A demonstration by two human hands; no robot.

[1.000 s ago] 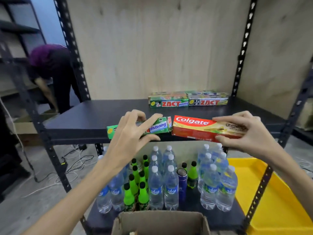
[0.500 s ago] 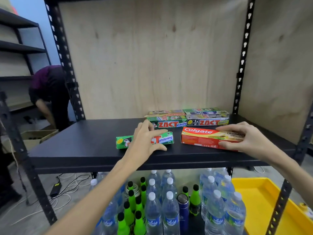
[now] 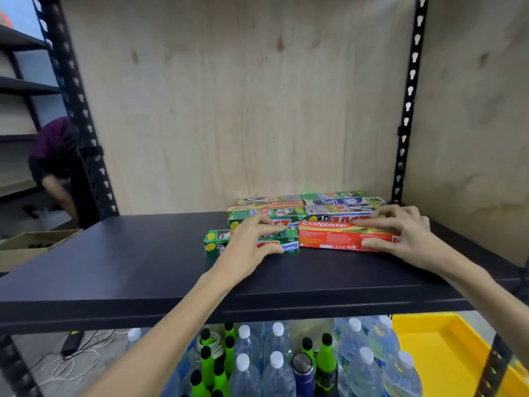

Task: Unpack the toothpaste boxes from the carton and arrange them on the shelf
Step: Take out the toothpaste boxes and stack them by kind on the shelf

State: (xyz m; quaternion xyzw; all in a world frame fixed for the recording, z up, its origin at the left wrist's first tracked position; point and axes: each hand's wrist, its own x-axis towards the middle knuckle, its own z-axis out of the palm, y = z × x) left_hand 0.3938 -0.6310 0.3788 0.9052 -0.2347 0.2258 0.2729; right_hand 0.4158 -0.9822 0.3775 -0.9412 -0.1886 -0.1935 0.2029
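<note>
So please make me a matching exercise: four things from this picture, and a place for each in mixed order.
Things:
1. green Zact box
2. red Colgate box
3. yellow tray
4. water bottles

Places:
A. under the right hand
B. lower level, far right
C. under the left hand
D. lower level, below the shelf

Pairs: 1-C, 2-A, 3-B, 4-D

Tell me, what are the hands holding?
Left hand grips the green box at its middle; right hand grips the red box at its right end.
</note>
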